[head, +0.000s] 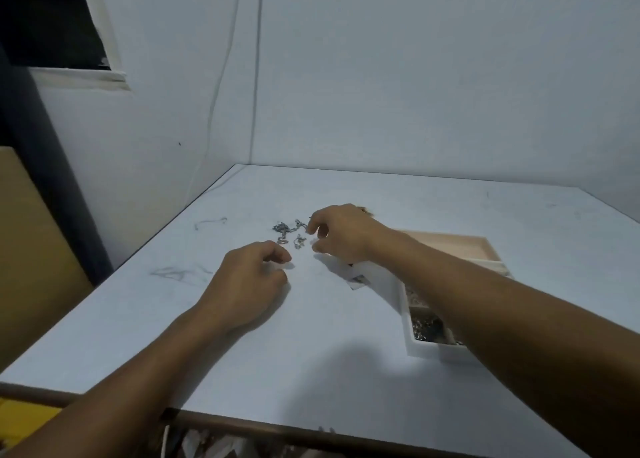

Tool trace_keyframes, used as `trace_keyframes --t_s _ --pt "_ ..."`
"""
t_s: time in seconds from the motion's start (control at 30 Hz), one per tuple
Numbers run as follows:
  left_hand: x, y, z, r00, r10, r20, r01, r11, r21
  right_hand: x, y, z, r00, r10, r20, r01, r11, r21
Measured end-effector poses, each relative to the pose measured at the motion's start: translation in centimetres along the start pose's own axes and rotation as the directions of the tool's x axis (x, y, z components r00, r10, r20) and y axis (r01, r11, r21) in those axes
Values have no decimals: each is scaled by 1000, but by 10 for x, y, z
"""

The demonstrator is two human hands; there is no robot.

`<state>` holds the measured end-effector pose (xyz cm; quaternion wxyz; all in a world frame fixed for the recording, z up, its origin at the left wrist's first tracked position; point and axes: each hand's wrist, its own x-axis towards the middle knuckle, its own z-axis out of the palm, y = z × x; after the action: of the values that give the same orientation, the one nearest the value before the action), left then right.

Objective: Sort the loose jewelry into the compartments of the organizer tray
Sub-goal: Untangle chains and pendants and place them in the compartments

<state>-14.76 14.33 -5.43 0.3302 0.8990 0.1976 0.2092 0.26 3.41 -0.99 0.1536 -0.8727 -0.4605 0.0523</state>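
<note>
Room corner: pale blue-white walls, a thin cable [221, 77] hanging down the left wall, and a dark window opening [52, 18] at upper left.

Tabletop [311, 371]: white with faint grey veining and a brown front edge.

Item 1, silver chain [288, 230]: loose jewelry bunched at mid-tabletop, left of the organizer tray and well apart from it. Its long axis runs roughly left to right, and one loop drops toward the viewer at the left end.

Item 2, small silver piece [299, 241]: just beside the chain on the near side, lying roughly near to far. Its type cannot be made out.

Item 3, organizer tray [404, 305]: white, with compartments, at the right of the tabletop and partly hidden by the right forearm. Its nearest visible compartment holds a heap of dark, glinting jewelry [426, 328].

Item 4, pale pink box [450, 244]: shallow, touching the far side of the tray.

Item 5, white card [360, 273]: under the right wrist. It carries a dark mark too blurred to read.

Left hand [249, 279]: rests on the tabletop just short of the chain. The fingers are loosely curled and nothing is seen between them.

Right hand [341, 236]: arched over the right end of the chain with fingers curled and spread. The index fingertip [309, 228] is at the chain's end; whether it grips the chain cannot be told.
</note>
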Motion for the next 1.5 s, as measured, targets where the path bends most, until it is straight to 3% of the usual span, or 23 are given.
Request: trace_keyframes --t_s 0.23,0.37,0.5,0.83,1.07,1.5 --pt "21 -23 -8 1000 15 -4 -15 989 146 44 -9 26 997 75 -1 -75 993 -88" --pt "33 -28 -6 1000 27 0 -26 984 173 52 -11 18 992 94 79 -78 979 -186" --pt "43 -29 -2 1000 20 0 -19 985 170 51 -13 10 985 95 144 -68 980 -186" --pt "52 -24 3 1000 -3 -20 5 991 135 43 -14 12 992 74 99 -65 993 -99" --pt "56 -16 8 999 27 -43 -19 984 178 39 -19 12 987 109 117 -81 973 -217" --pt "54 -16 9 999 13 -51 -4 983 181 33 -14 2 984 114 135 -91 983 -162"
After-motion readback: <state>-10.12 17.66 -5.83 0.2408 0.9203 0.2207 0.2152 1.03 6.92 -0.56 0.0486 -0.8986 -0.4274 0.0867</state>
